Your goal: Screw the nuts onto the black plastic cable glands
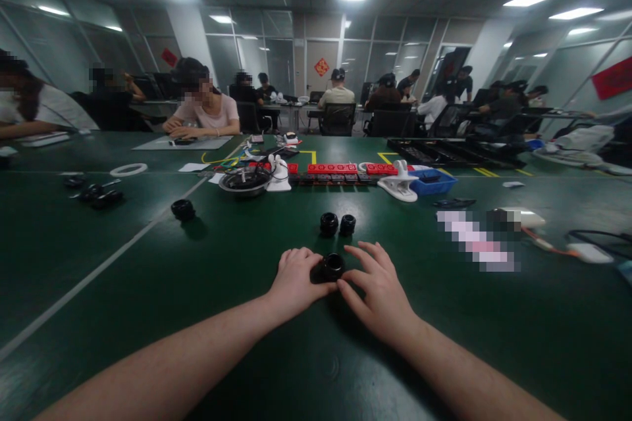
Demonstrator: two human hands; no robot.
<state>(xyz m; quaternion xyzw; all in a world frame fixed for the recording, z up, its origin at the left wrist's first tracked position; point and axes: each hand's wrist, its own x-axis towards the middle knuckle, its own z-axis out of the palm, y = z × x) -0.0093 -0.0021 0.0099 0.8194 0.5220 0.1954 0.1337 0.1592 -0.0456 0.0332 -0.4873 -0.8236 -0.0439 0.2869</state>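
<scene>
A short black cable gland with a round hole in its top is between my hands, low over the green table. My left hand grips it from the left, with the thumb along its near side and the fingers behind. On the right, the thumb and index fingertip of my right hand close in on its lower right edge, while the other fingers are spread. Just beyond stand two more black cable glands, a wider one and a narrower one. Another black gland sits farther left.
Across the table run red socket blocks, with a bowl of dark parts, a white clip stand and a blue tray nearby. Black parts lie far left, a white device with a cable right. People sit beyond.
</scene>
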